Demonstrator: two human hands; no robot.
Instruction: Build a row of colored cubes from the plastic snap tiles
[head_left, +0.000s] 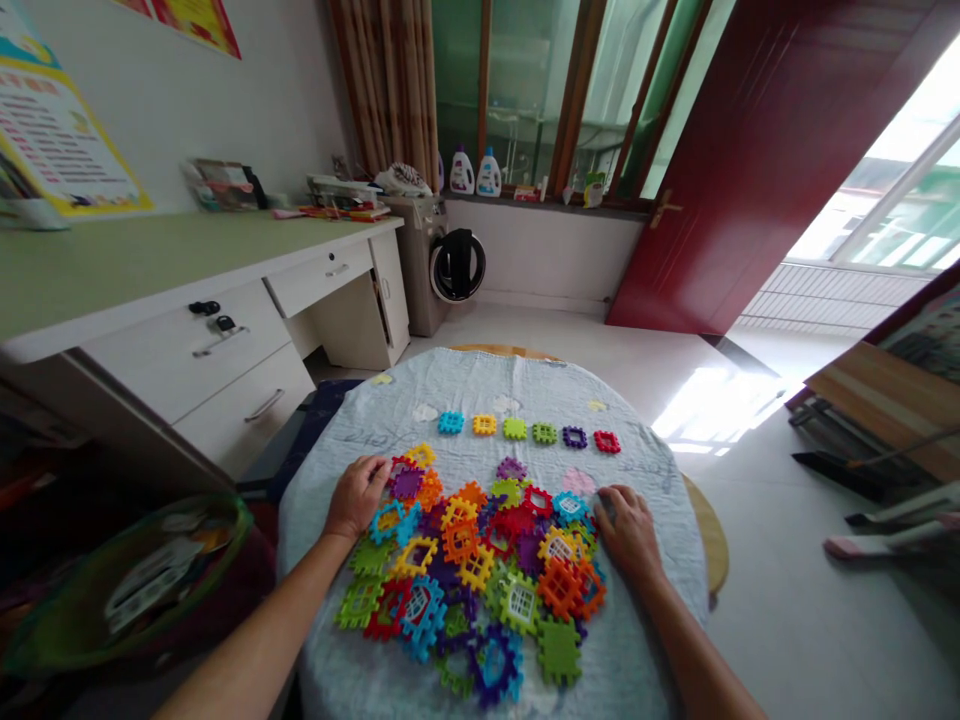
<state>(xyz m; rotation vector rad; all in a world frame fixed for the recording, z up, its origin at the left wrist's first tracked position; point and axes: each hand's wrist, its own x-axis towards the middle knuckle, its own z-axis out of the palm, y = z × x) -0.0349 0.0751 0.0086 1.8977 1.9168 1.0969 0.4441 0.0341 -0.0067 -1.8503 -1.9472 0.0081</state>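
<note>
A heap of colourful plastic interlocking tiles (480,560) lies on a round table covered with a pale blue cloth (465,385). My left hand (358,497) rests palm down at the heap's left edge, touching a purple tile (406,483). My right hand (628,530) lies flat at the heap's right edge, fingers against the tiles. Neither hand lifts a tile. Beyond the heap, a row of single tiles (529,433) runs left to right: blue, yellow, green, green, purple, red. A lone purple tile (511,468) sits between the row and the heap.
A long desk with drawers (225,330) stands to the left. A green basket (127,585) sits low at the left. A washing machine (442,265) stands by the far wall under the window. A dark red door (750,160) is open on the right.
</note>
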